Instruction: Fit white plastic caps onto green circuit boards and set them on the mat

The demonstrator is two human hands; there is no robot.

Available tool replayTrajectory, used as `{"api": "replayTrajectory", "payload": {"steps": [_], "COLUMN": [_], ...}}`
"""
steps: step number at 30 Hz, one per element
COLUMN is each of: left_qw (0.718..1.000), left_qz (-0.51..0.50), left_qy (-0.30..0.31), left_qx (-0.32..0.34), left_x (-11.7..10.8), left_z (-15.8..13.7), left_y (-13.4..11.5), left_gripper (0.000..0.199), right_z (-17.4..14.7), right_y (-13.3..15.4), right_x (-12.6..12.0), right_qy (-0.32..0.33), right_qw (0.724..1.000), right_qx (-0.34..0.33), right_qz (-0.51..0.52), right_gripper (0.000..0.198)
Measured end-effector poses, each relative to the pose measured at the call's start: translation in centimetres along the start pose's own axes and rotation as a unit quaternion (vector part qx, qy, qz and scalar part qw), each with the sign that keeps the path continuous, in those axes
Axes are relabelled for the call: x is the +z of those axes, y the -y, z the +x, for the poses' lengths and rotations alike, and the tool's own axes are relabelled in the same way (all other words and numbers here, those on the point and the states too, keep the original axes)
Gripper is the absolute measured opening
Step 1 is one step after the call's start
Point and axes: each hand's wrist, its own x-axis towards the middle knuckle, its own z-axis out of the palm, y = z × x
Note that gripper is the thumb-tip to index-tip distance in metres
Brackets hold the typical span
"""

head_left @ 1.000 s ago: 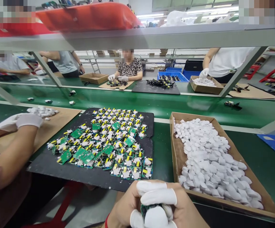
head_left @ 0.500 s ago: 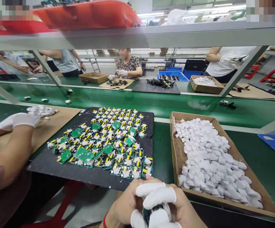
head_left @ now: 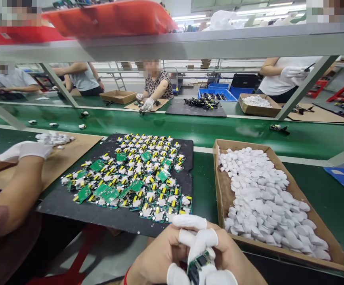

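At the bottom middle, my left hand (head_left: 164,253) and my right hand (head_left: 224,253) are closed together around a small green circuit board (head_left: 201,261). White finger cots cover several fingertips. A white piece (head_left: 206,271) sits against the board between the fingers; whether it is attached I cannot tell. Just beyond my hands, many circuit boards (head_left: 133,184) with white blobs and yellow tape lie spread on a black mat (head_left: 79,217). To the right of my right hand stands a cardboard tray (head_left: 225,184) heaped with white pieces (head_left: 261,194).
A co-worker's gloved hands (head_left: 32,151) are over brown cardboard (head_left: 79,148) at left. Beyond runs a green conveyor belt (head_left: 160,124) carrying several small assemblies. A metal shelf (head_left: 172,47) with red bins (head_left: 109,19) crosses above. Several people work on the far side.
My fingers have shifted and the board is tilted, showing more of its green face. Assemblies on the belt have moved slightly left. The person opposite has reached a hand toward the belt.
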Motion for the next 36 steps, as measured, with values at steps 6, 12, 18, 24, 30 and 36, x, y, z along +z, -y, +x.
{"api": "replayTrajectory", "payload": {"steps": [6,12,18,24,30,36], "left_qw": [1.0,0.999,1.0,0.999,0.996,1.0], "left_qz": [-0.005,-0.015,0.012,-0.02,0.004,-0.008], "left_qy": [-0.014,-0.033,-0.027,-0.033,-0.085,-0.022], "left_qx": [0.01,0.008,0.002,0.007,0.028,0.015], "left_x": [0.1,-0.3,0.0,0.5,0.4,-0.1], "left_z": [-0.3,-0.1,0.0,0.0,-0.4,-0.5], "left_y": [0.2,0.7,0.4,0.0,0.3,0.6], "left_gripper": [0.043,0.039,0.049,0.056,0.068,0.057], "right_z": [-0.2,-0.7,-0.4,0.4,-0.6,0.1], "right_y": [1.0,0.0,0.2,1.1,0.1,1.2], "right_x": [0.9,0.1,0.8,1.0,0.6,-0.3], "right_qy": [-0.052,-0.047,-0.089,-0.049,-0.054,0.029], "right_qw": [0.998,0.985,0.975,0.972,0.971,0.974], "right_qx": [0.002,-0.041,-0.076,-0.12,-0.052,-0.085], "right_qz": [-0.026,-0.163,-0.187,-0.197,-0.227,-0.209], "right_gripper": [0.028,0.045,0.037,0.017,0.014,0.021]}}
